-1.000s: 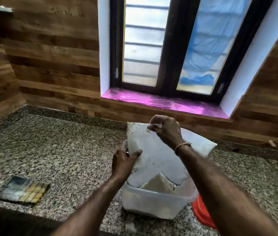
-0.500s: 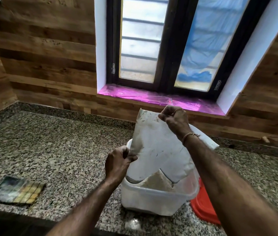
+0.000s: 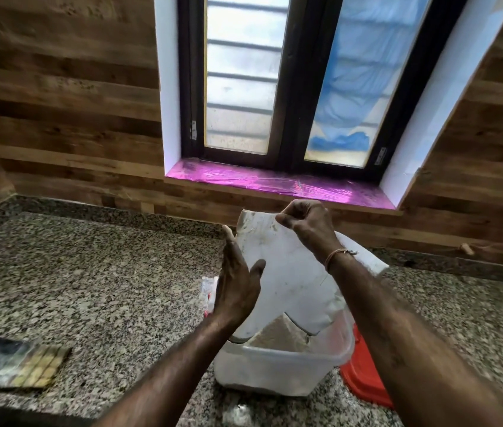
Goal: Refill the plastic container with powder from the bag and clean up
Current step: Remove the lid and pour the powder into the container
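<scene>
A white plastic bag [image 3: 290,272] hangs upside down with its mouth inside a translucent plastic container [image 3: 275,371] on the granite counter. Pale beige powder [image 3: 278,334] is heaped in the container under the bag. My right hand [image 3: 308,223] pinches the bag's raised top corner. My left hand [image 3: 236,282] is flat and open against the bag's left side, fingers straight and thumb apart, holding nothing. The bag looks mostly slack and flat.
A red lid [image 3: 364,380] lies on the counter right of the container, partly under my right forearm. A small wrapper [image 3: 208,291] peeks out behind my left hand. A dark pad with yellow squares [image 3: 16,363] lies at the counter's front left. A pink-lined window sill [image 3: 278,183] is behind.
My left hand let go of the bag's lower left edge and now rests flat and open against its side, higher up. My right hand still holds the bag's top corner.
</scene>
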